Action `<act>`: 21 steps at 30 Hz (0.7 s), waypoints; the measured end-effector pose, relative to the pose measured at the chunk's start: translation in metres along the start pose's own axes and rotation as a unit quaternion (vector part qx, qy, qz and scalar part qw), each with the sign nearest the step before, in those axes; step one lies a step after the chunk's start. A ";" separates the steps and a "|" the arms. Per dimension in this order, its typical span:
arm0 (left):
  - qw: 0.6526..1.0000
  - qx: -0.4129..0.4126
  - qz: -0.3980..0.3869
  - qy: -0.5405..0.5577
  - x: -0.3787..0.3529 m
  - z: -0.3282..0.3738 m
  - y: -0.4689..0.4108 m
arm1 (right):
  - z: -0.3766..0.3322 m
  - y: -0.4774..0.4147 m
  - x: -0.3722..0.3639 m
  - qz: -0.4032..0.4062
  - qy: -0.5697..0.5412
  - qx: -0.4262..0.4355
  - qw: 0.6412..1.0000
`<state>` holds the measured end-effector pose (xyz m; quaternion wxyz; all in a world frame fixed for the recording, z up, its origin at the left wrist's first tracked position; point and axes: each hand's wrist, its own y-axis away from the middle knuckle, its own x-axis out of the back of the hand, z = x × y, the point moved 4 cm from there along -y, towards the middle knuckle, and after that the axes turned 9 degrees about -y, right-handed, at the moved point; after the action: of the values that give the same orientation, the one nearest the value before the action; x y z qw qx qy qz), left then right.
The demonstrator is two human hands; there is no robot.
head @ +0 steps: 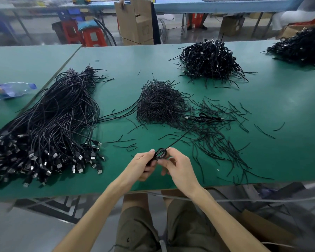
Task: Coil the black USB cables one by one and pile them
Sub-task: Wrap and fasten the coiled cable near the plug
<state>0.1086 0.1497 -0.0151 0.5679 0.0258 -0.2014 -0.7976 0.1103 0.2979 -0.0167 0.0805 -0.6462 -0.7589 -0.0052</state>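
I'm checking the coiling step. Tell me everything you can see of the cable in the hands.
The cable is thin, black and rubbery-looking, wound into a coil held over the table's near edge. The left hand grips its lower part; the right hand pinches its right side. A black strand runs from it up and right; tail or tie, I cannot tell. No plug shows.
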 end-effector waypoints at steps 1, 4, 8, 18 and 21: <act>1.000 -0.004 0.000 -0.007 -0.001 0.000 0.000 | -0.001 0.000 0.001 0.009 0.008 0.010 1.000; 0.987 -0.049 0.044 -0.143 0.002 0.005 0.000 | -0.004 -0.001 0.003 0.027 0.043 0.036 0.998; 0.965 -0.090 0.053 -0.241 0.006 0.010 0.004 | -0.008 -0.006 0.006 0.033 0.076 0.049 0.995; 0.985 -0.165 -0.044 -0.027 0.006 0.038 0.029 | -0.030 -0.008 0.005 0.030 0.055 0.154 0.986; 0.974 -0.216 -0.058 -0.041 0.015 0.047 0.038 | -0.036 -0.008 0.007 0.059 0.025 0.159 0.985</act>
<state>0.1245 0.1397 0.0438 0.5039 -0.1182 -0.0456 -0.8544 0.1052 0.2989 0.0209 0.2016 -0.6683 -0.7085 0.1041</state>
